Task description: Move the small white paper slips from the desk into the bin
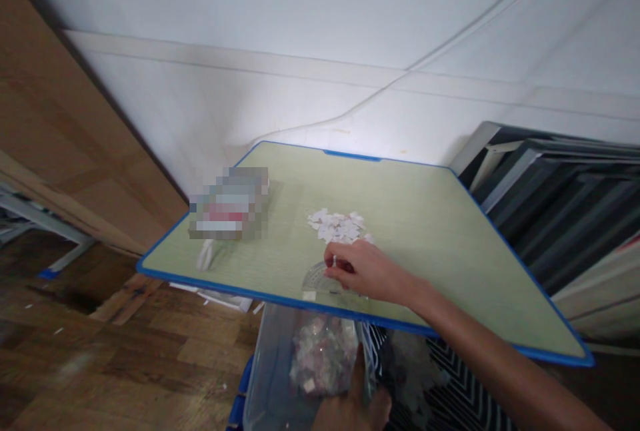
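Though I cannot tell if either pinches anything, the right hand (367, 270) curls its fingers by the mid-frame scraps (340, 226) and the left hand (353, 408) extends one, bottom centre; light handling likely helps.

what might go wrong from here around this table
The right hand is close beside the loose white scraps, so a careless brush might scatter them. The clear protractor lies near the table's front edge and could get nudged off, perhaps into the plastic tub below. The left hand is by the tub, where a bump might shift it.
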Demonstrator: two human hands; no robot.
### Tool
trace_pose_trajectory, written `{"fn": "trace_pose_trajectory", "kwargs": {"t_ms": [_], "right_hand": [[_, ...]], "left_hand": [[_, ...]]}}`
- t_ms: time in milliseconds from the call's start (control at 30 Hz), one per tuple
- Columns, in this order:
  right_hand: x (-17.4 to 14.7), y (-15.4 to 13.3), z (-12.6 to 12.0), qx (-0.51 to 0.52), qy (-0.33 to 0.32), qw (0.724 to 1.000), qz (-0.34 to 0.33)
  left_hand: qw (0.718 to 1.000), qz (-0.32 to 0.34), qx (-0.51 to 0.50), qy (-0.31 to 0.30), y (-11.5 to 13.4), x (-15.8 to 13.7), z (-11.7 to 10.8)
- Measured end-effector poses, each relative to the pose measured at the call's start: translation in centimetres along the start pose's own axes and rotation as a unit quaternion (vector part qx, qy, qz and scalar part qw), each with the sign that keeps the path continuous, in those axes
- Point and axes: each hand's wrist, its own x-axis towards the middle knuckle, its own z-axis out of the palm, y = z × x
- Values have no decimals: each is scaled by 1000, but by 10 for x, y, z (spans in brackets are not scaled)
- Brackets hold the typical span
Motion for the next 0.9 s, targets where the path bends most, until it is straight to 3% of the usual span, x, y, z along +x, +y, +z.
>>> {"fn": "trace_pose_trajectory", "kwargs": {"t_ms": [267,600,733,900], "right_hand": [[-4,-3,6,44,-11,999,-13],[-15,-14,1,116,-10,993,-10],[-35,11,-20,164,71,984,15],[-67,60,-34,81,156,979,99]], "left_hand": [[999,12,33,-20,-19,3,4],[999,10,30,-24,-22,-1,14],[999,12,36,-32,-22,-2,8],[999,31,37,-25,-24,-4,4]]}}
